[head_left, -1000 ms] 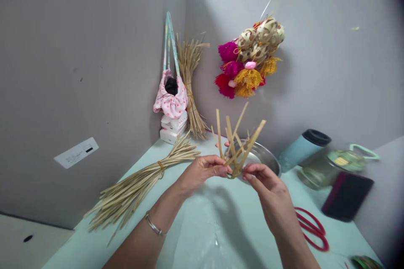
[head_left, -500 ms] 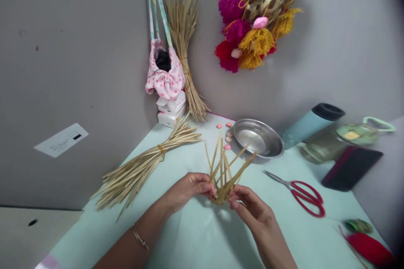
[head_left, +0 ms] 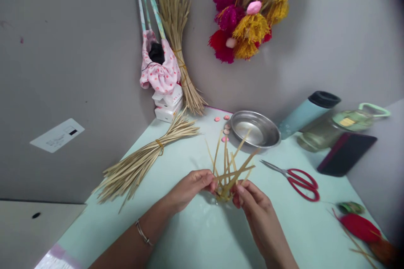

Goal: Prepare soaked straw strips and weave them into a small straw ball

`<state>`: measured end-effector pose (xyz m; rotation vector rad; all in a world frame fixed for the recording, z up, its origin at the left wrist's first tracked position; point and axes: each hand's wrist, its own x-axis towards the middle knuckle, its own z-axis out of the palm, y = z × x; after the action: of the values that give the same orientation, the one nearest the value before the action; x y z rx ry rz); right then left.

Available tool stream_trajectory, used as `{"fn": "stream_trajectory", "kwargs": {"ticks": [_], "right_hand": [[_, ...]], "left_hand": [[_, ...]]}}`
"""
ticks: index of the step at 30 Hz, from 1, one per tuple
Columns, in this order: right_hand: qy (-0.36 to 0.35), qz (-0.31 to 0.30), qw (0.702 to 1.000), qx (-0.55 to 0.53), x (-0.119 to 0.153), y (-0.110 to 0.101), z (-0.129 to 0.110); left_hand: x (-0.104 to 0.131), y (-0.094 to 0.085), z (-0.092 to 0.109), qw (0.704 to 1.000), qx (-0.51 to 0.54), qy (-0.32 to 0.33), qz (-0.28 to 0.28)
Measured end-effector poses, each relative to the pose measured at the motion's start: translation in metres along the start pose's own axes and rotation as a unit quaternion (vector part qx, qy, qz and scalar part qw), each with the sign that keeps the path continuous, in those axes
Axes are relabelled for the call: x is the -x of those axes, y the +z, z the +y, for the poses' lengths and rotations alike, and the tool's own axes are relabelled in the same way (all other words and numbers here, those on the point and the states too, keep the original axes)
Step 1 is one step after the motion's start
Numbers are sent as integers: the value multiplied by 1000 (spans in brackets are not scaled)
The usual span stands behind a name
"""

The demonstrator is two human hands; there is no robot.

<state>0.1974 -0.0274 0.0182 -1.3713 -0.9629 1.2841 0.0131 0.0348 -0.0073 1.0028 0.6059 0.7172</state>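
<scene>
Between my two hands is a small piece of weaving made of flat straw strips [head_left: 224, 193], its loose ends fanning upward and away from me. My left hand [head_left: 197, 187] pinches its left side, thumb against the fingers. On the right side my right hand [head_left: 251, 197] closes thumb and fingers on a strip end near the woven base. The piece is held just above the pale green table [head_left: 189, 235]. Fingers hide parts of the weave, so the exact crossings cannot be made out. A bracelet is on my left wrist.
A tied bundle of straw strips [head_left: 139, 164] lies to the left. Beyond my hands are a metal bowl [head_left: 255, 130] and small pink beads [head_left: 225, 139]. Red-handled scissors [head_left: 299, 183], a phone [head_left: 347, 155], bottles [head_left: 311, 113] and red yarn [head_left: 360, 227] lie right. Tasselled woven balls [head_left: 252, 21] hang above.
The strips now spread differently, with one crossing low from my left hand toward the right. My right hand has shifted slightly up and in. The whole view has moved a little.
</scene>
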Motion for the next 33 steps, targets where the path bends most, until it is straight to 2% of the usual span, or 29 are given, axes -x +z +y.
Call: {"fn": "stream_trajectory", "kwargs": {"ticks": [3, 7, 10, 12, 14, 15, 16, 18, 19, 21, 23, 25, 28, 30, 33], "right_hand": [[2, 39, 999, -1, -2, -1, 1], [-49, 154, 984, 70, 1, 4, -3], [-81, 165, 972, 149, 3, 0, -6], [-100, 160, 955, 228, -1, -21, -6], [-136, 172, 909, 354, -11, -63, -2], [-146, 173, 870, 437, -18, -89, 1], [-155, 198, 817, 520, -26, -117, 6], [-146, 174, 714, 662, -40, -171, 17], [-142, 142, 688, 698, -47, -193, 22], [-151, 82, 677, 716, -56, -222, 32], [-175, 52, 665, 724, -61, -231, 37], [-195, 36, 657, 727, -61, -227, 36], [-196, 2, 685, 702, -59, -216, 27], [-202, 11, 705, 680, -58, -212, 23], [-206, 32, 703, 680, -59, -212, 23]], "left_hand": [[-1, 4, -3, 1000, 20, 1, 4], [-2, 8, -2, 998, 44, 4, 37], [-3, 7, -2, 997, 39, 8, 67], [-3, 5, -1, 996, 18, 12, 82], [-2, 2, 0, 995, -11, 24, 99], [-2, 1, 1, 993, -26, 31, 107], [-2, 1, 2, 992, -38, 37, 113], [-2, 0, 4, 990, -53, 41, 121], [-2, -1, 4, 990, -57, 39, 124], [-2, -1, 5, 990, -60, 35, 126], [-2, -2, 4, 990, -61, 34, 123], [-2, -2, 4, 990, -63, 33, 119], [-3, -2, 3, 990, -64, 29, 119], [-3, -2, 3, 990, -62, 30, 120], [-3, -1, 3, 990, -63, 31, 120]]}}
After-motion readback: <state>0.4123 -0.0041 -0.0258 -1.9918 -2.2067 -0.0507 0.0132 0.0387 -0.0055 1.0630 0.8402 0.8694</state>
